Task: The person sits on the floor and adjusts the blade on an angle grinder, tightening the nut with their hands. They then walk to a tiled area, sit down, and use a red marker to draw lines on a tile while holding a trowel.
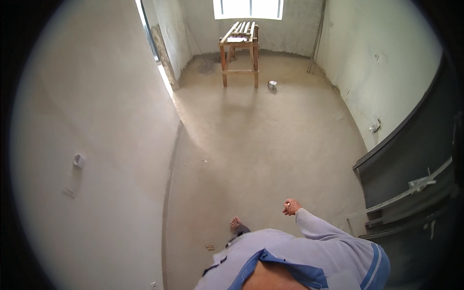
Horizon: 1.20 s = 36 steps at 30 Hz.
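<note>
Right hand (291,207) (curled) over open concrete floor (270,135), beside dark door (411,159).

A small whitish object (288,205), barely discernible, sits pinched at waist height above bare floor.

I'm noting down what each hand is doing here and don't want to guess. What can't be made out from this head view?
- Left hand: not in view, hidden below the shirt or past the lower edge.
- Right hand: curled, with something small and pale in its grip, too small to identify.
- Small metal container near the wooden trestle: too distant to see its contents.
- Dark door: cut off by the right rim.
</note>
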Available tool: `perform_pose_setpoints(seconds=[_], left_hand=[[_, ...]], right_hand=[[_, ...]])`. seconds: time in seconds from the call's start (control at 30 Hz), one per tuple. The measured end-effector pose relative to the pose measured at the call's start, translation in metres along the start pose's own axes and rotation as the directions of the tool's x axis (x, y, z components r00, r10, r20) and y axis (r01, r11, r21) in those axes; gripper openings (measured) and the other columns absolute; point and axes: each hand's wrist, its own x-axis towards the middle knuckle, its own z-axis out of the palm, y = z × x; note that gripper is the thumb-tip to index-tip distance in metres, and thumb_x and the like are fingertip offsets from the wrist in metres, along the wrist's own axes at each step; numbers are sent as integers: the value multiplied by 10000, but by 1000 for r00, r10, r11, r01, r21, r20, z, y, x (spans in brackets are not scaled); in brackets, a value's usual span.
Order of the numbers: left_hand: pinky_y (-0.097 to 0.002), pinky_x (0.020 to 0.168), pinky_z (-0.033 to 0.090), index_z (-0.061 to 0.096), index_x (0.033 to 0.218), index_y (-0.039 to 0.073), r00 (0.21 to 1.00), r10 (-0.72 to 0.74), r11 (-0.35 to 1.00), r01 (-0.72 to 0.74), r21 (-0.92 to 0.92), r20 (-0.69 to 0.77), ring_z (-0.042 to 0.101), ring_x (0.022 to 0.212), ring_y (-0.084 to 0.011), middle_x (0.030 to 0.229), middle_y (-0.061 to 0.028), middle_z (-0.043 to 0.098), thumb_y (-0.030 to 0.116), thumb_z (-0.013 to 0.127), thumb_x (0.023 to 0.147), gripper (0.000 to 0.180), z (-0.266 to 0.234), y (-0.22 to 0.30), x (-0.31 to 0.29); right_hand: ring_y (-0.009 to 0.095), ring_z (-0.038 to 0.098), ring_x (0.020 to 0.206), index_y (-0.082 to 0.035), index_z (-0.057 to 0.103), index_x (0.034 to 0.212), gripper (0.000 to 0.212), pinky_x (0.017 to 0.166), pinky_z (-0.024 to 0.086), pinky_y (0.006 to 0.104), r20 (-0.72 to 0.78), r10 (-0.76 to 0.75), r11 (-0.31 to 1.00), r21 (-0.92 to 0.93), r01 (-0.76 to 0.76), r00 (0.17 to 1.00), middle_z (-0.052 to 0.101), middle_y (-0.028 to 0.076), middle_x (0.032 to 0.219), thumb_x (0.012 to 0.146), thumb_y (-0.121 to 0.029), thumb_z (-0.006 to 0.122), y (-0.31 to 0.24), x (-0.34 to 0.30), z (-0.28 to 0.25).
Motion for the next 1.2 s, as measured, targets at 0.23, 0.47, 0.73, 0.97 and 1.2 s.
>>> perform_pose_setpoints(seconds=[0.23,0.47,0.73,0.97,1.2], left_hand=[[-270,458,471,593,1107,16,974,183,790,-228,-569,-136,596,548,-133,742,-71,663,182,669,858,309,-150,259,127],[-274,444,470,580,1175,19,954,149,680,-290,-673,-260,587,543,-127,795,-65,660,150,673,874,341,-228,418,240],[-305,508,486,665,1054,72,998,33,968,-21,-250,44,600,598,-154,822,-85,672,129,672,850,212,-153,559,269],[-337,619,520,675,1043,71,999,-37,960,34,-279,-3,632,697,-194,863,-101,690,108,690,814,233,-180,644,340],[-370,730,555,686,1032,70,978,203,858,-201,-473,-48,664,797,-235,904,-117,708,87,709,777,256,-267,746,518]], right_hand=[[277,698,668,-74,564,1121,264,561,555,414,-152,435,882,272,-385,888,713,154,829,940,-262,521,33,73,-45],[387,658,900,14,658,1000,297,783,540,464,-171,204,847,-464,-261,964,682,217,1012,913,-190,460,-32,190,-89],[319,410,1318,-99,556,1254,647,1039,412,435,-90,-27,505,-861,-64,996,513,147,1362,761,-504,665,-232,547,-264],[209,667,620,-42,514,973,186,498,527,326,-201,-242,961,82,263,949,687,141,765,981,-222,466,-618,688,-353],[295,681,652,-62,535,996,140,488,530,397,61,14,1000,-10,-13,998,691,212,837,963,-194,502,-633,779,-321]])
